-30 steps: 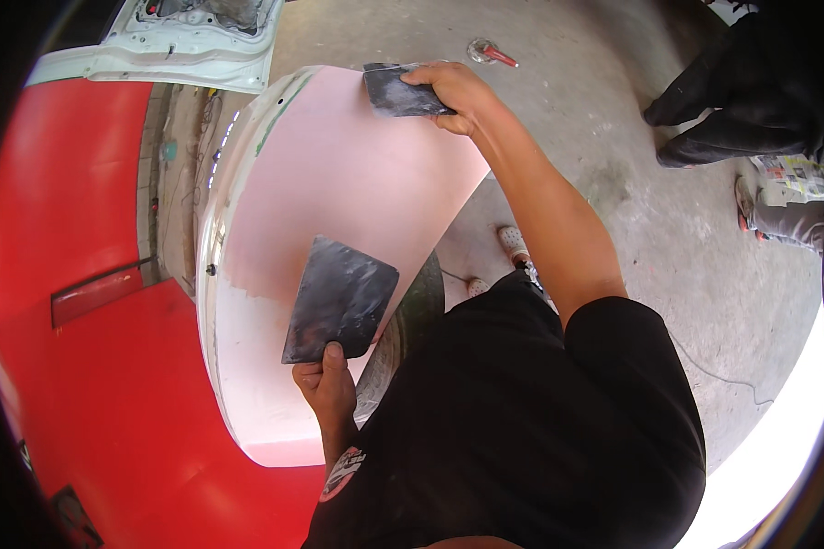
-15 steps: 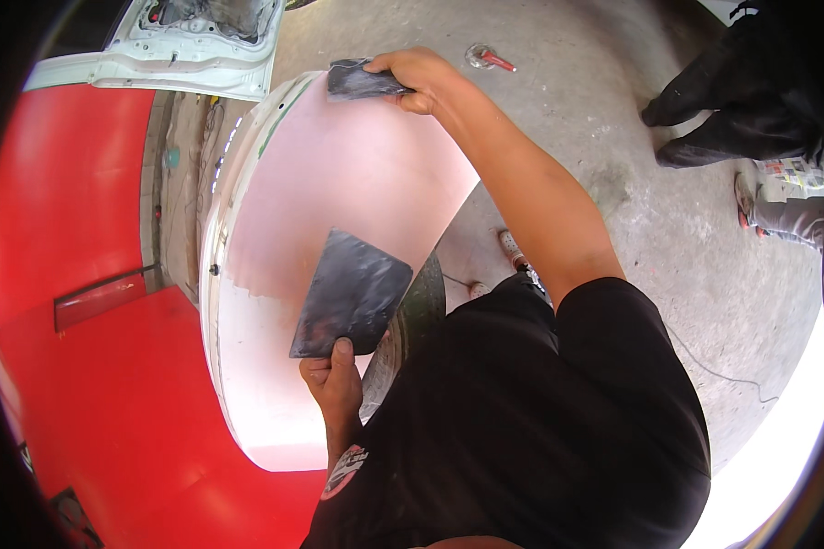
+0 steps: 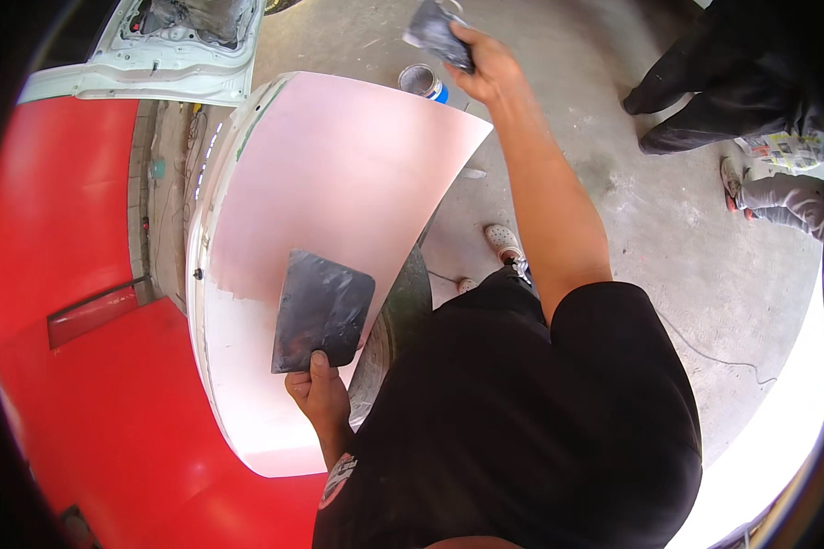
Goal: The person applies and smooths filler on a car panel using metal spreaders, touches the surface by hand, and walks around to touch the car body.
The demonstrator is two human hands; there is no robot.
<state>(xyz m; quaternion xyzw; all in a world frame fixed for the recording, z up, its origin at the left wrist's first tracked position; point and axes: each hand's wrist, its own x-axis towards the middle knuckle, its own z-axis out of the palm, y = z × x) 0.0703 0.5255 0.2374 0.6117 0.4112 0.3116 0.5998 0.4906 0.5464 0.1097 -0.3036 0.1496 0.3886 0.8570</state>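
Note:
My left hand (image 3: 319, 401) grips a large dark flat putty board (image 3: 325, 309) by its lower edge, thumb on top. The board is over a curved pinkish-white car body panel (image 3: 339, 174); I cannot tell whether it touches. My right hand (image 3: 487, 71) pinches a smaller dark spreader (image 3: 439, 38) with pale smears. Held out past the far right corner of the panel, the spreader is apart from it, above the floor. Close by, an open can (image 3: 421, 80) with a blue side stands partly behind the panel's far edge.
Red car bodywork (image 3: 64, 201) lies along the left, with a pale stripped car door (image 3: 156, 73) at the far left. A dark tyre (image 3: 408, 297) shows beneath the panel. Another person's dark-trousered legs (image 3: 705, 101) are at the far right. A cable (image 3: 714, 355) crosses the concrete floor.
My right hand has lifted the spreader off the panel's far edge and swung it right and farther out. The can has come into view. My left hand and board appear slightly lower and further left.

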